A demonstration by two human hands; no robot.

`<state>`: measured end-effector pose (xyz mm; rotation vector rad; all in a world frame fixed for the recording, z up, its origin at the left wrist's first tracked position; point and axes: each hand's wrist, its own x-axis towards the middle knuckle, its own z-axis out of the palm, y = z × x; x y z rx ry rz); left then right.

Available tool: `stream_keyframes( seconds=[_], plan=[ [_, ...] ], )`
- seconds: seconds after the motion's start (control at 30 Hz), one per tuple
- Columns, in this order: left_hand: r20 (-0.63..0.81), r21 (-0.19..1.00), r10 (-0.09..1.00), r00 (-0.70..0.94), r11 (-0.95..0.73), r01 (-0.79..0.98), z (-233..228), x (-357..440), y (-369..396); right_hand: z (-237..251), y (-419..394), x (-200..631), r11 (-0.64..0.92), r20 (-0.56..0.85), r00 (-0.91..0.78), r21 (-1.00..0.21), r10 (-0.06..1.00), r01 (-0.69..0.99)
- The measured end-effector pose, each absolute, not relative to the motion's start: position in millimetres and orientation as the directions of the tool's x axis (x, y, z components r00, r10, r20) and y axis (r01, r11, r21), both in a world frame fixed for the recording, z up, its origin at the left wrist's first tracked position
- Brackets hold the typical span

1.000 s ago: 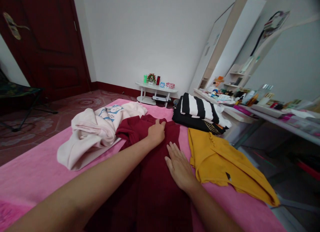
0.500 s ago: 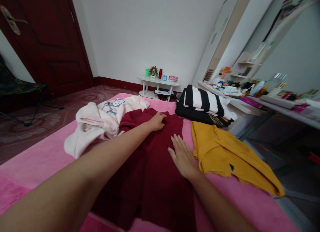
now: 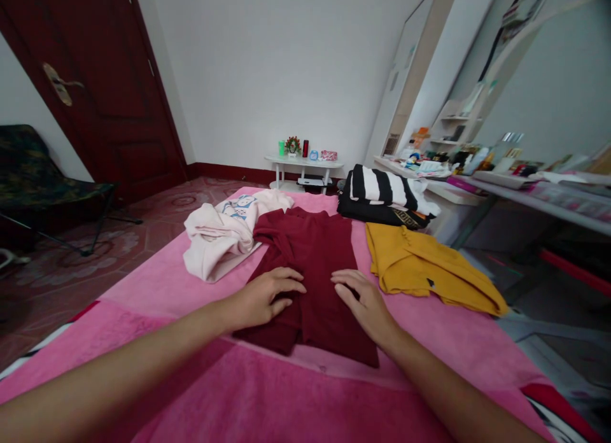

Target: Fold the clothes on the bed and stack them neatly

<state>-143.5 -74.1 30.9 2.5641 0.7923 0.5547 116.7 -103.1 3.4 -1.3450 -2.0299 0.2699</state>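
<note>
head view | we log the maroon garment flat on the pink bed, near end doubled up, folding judged partly done | left hand and right hand press flat on it, each grip spread, clamping nothing | pale pink top and yellow garment beside it look unfolded; striped stack folded

Both forearms run off the bottom edge; items on the small white table are too small to identify.
</note>
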Motion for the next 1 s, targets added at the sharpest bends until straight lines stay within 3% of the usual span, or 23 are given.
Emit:
stream_keyframes(
  seconds=[0.17, 0.3, 0.43, 0.53, 0.63, 0.73, 0.83, 1.0],
  plan=[
    [0.289, 0.497, 0.570, 0.769, -0.776, 0.388, 33, -150, -96, 17, -169, 99, 0.545, 0.395, -0.406, -0.363, 0.824, 0.756],
    [0.374, 0.472, 0.503, 0.779, -0.826, 0.308, 30, -139, -102, 18, -172, 93, 0.520, 0.352, -0.392, -0.441, 0.850, 0.731],
    [0.501, 0.525, 0.561, 0.659, -0.802, 0.284, 20, -138, -101, 22, -169, 85, 0.525, 0.383, -0.367, -0.505, 0.847, 0.685],
    [0.490, 0.582, 0.624, 0.608, -0.754, 0.305, 13, -144, -99, 34, -169, 77, 0.502, 0.220, -0.461, -0.531, 0.860, 0.683],
    [0.475, 0.594, 0.683, 0.555, -0.714, 0.371, 12, -150, -94, 55, -156, 73, 0.481, 0.090, -0.535, -0.578, 0.840, 0.659],
    [0.538, 0.557, 0.735, 0.412, -0.677, 0.481, 19, -156, -77, 65, -124, 75, 0.479, 0.242, -0.422, -0.585, 0.874, 0.655],
    [0.593, 0.502, 0.748, 0.299, -0.633, 0.589, 31, -163, -43, 50, -87, 76, 0.429, 0.365, -0.262, -0.517, 0.893, 0.741],
    [0.563, 0.341, 0.802, 0.201, -0.447, 0.827, 55, -174, 32, 6, -60, 71, 0.313, 0.275, -0.221, -0.353, 0.936, 0.882]
  ],
)
